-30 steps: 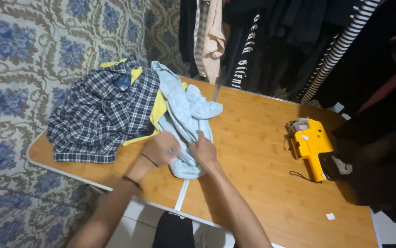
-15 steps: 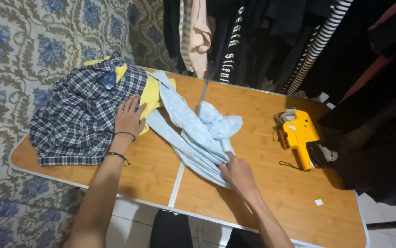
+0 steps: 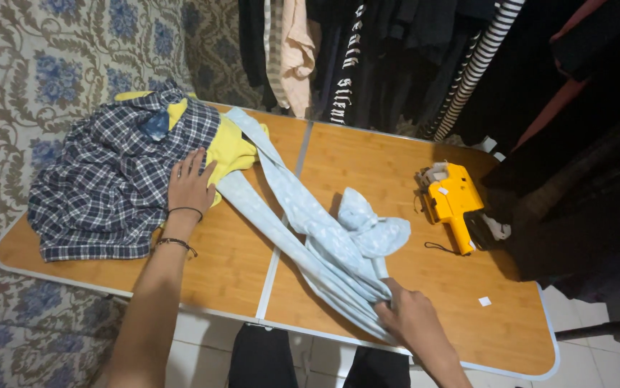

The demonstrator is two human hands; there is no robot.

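**Blue shirt getting stretched out on the folding table**

Pale blue patterned cotton shirt (image 3: 310, 230) is lying diagonally across the middle of the wooden folding table (image 3: 389, 165). Right hand (image 3: 414, 320), lower centre of the frame, is pinching its bunched end with fingers closed tight. Left hand (image 3: 190, 183) is lying flat, fingers spread open, gripping nothing, pressing on the dark plaid shirt (image 3: 108, 187) and yellow garment (image 3: 232, 149) at upper left. Yellow plastic price-label gun (image 3: 453, 201) is sitting at right, well apart.
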